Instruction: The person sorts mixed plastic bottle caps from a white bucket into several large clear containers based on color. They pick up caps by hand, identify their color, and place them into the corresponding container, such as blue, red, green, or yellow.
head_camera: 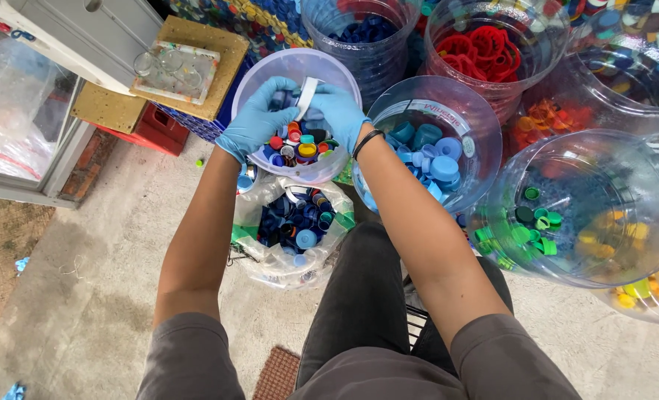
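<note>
Where the concrete floor (pixel 85 296) meets the wall at far left, a clear plastic bag (pixel 11 104) hangs by a window frame; next to it, a wood block (pixel 196 67) carries a clear mould (pixel 175 70) with round recesses, over a red crate (pixel 148 132).

Left hand (pixel 259 118), blue glove, is cupped around the left rim of a clear tub (pixel 300 167), fingers curled over the edge, gripping it. Tub sits above the lap, held up off the floor, and contains mixed caps (pixel 300 144): red, yellow, teal, white. Right hand (pixel 337 111), also blue glove, is inside the tub from the right side, fingers bent down into the caps; can't tell whether it pinches anything. A white strip (pixel 307 92) stands between the two hands. Black band (pixel 366 141) on the right wrist.

Directly under the tub: open bag (pixel 270 259) on the floor, mostly dark blue caps inside.

Right of the tub, just beside it: clear jar (pixel 389 122) with light blue caps. Behind it, a jar (pixel 329 30) of dark blue caps, then a jar (pixel 544 37) of red rings. Further right, an orange-cap jar (pixel 552 118), partly hidden. Near right, a large jar (pixel 641 192) with green caps (pixel 526 233); at its lower right edge, a jar of yellow caps (pixel 641 289). Top right corner: jar (pixel 641 52) of mixed colours.

Bottom: dark trousers (pixel 359 296), grey sleeves.
</note>
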